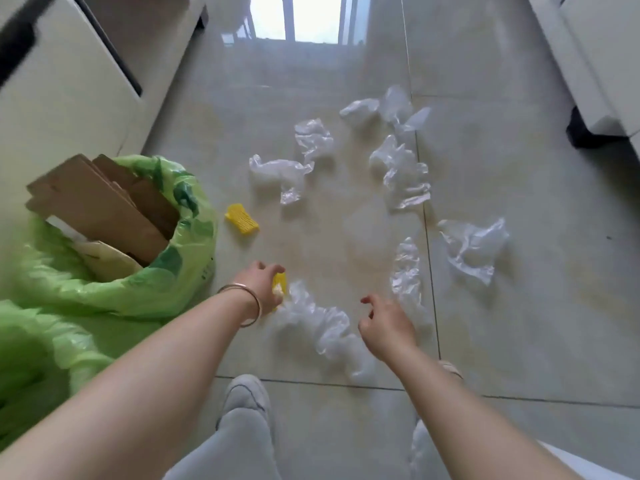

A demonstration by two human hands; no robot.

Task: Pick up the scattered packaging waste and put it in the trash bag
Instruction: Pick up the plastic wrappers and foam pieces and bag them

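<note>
My left hand [265, 284] pinches a yellow scrap [280, 285] on the floor, just right of the green trash bag [145, 292]. My right hand [384, 327] hovers loosely curled, holding nothing, beside clear plastic wrap [325, 327]; more lies farther off

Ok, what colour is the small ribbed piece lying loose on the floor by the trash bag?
Yellow: the small ribbed piece, clearest in the head view.

Bare floor [332, 244] lies open, ringed by plastic wrappers [405, 171] (bag [104, 296] leftward).
</note>
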